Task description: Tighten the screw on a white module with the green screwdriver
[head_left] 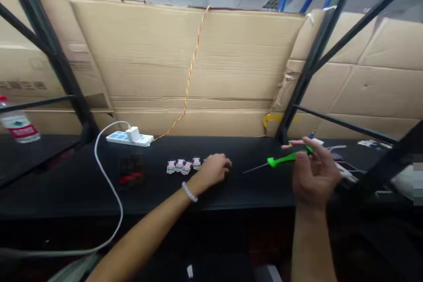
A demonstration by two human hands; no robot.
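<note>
My right hand [313, 174] is raised over the black table [66, 185] and pinches a green-handled screwdriver [287, 158], whose thin metal shaft points left toward the table's middle. My left hand [214, 169] rests knuckles-up on the table with its fingers curled under, just right of a row of several small white-and-magenta parts [183, 166]. What its fingers hold, if anything, is hidden. A beaded bracelet [189, 192] circles the left wrist.
A white power strip [129, 138] with a plugged charger and a looping white cable [109, 185] lies at back left. A water bottle [18, 125] stands far left. Cardboard walls and black frame struts [304, 79] close in the back. Cables and small items [343, 158] clutter the right.
</note>
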